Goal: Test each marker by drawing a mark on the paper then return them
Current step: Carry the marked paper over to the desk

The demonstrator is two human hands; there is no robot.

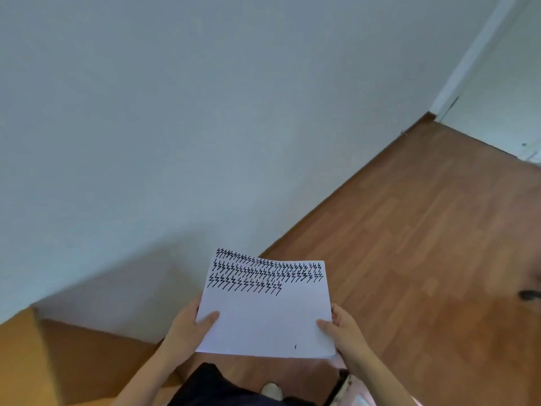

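On the far left we have a wooden surface (26, 356) running along the pale wall (146, 112), and nothing on it that we can make out. Our left hand (187, 326) grips the left edge of the paper (263, 320), thumb laid on top and fingers curled beneath. The sheet is held up in the air in front of us, above the wooden floor (424, 244), its upper part covered by three rows of black zigzag marks (263, 272) with one tiny stroke near the bottom edge. Our right hand (344, 332) pinches the right edge the same way, thumb on top. No marker is in view, so we judge this to be carrying or checking the sheet. To do it well, we'd keep both grips light and level so the page doesn't crease, and set it flat on something firm before drawing.
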